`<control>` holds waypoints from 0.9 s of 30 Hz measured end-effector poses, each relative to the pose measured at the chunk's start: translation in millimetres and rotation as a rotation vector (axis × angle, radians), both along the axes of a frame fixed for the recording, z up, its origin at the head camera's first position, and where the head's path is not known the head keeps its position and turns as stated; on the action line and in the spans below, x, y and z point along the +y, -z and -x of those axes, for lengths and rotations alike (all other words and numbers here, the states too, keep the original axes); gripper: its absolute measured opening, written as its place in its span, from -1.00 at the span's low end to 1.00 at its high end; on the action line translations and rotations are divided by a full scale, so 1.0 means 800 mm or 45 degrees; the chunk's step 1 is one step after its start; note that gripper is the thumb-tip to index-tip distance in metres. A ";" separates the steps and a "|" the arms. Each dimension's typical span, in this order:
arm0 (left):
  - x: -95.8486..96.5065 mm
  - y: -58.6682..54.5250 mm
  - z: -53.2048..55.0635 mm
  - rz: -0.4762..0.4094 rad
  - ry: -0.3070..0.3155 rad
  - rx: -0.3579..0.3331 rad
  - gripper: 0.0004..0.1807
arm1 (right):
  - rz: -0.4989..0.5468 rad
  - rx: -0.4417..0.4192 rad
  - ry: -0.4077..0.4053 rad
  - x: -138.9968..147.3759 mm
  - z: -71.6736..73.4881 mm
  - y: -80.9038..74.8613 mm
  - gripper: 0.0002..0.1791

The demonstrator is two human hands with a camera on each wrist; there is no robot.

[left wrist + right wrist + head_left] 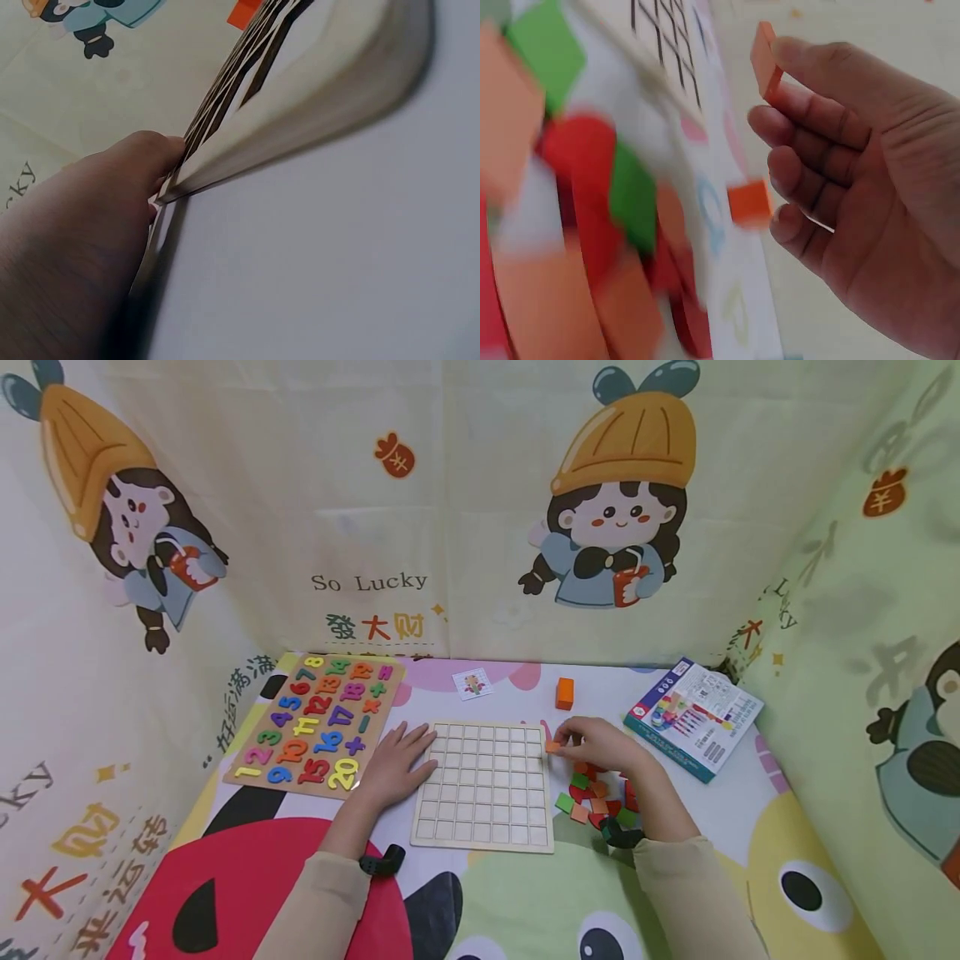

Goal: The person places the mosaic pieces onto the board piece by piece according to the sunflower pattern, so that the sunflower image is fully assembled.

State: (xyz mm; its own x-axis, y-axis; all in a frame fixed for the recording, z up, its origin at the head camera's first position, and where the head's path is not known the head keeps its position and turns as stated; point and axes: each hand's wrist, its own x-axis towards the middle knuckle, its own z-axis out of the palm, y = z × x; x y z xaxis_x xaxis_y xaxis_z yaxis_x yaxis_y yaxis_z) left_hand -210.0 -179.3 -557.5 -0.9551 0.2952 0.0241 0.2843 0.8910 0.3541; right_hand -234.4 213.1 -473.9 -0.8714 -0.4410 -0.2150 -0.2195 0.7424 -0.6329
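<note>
A pale wooden grid board [482, 787] with square cells, bare of tiles, lies on the table between the hands. At its upper left edge rests my left hand [397, 764], fingers spread; in the left wrist view the thumb [154, 154] touches the board's edge. My right hand [603, 742] pinches a small orange square tile [765, 61] between thumb and index finger, close to the board's upper right edge. Its other fingers curl loosely. Below that hand lies a loose pile of red, green and orange tiles [598, 806], partly hidden by the forearm.
A wooden number board [296, 787] with colourful numerals lies at the left. An orange block [565, 693] stands behind the right hand, and a small picture card [473, 684] lies beyond the grid board. A flat box [701, 718] is at the right, near the fabric wall.
</note>
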 end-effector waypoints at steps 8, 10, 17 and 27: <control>0.002 -0.001 -0.001 0.004 -0.004 -0.005 -0.30 | 0.058 0.149 -0.026 -0.065 0.018 0.013 -0.79; 0.002 -0.002 -0.001 0.007 -0.001 -0.003 -0.30 | 0.065 0.149 -0.022 -0.079 0.021 0.016 -0.80; 0.001 -0.004 -0.001 0.007 0.000 0.007 -0.30 | 0.035 0.143 -0.007 -0.114 0.032 0.030 -0.82; 0.002 -0.001 -0.002 0.009 -0.014 0.004 -0.31 | 0.043 0.174 0.007 -0.135 0.034 0.047 -0.79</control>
State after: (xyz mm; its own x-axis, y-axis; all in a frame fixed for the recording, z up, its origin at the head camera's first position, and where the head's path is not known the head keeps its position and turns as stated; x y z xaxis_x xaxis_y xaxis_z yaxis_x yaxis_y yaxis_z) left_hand -208.6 -178.1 -556.4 -0.9582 0.2849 0.0249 0.2755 0.8964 0.3473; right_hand -261.2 105.2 -511.7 -0.8939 -0.4412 -0.0793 -0.3014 0.7225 -0.6222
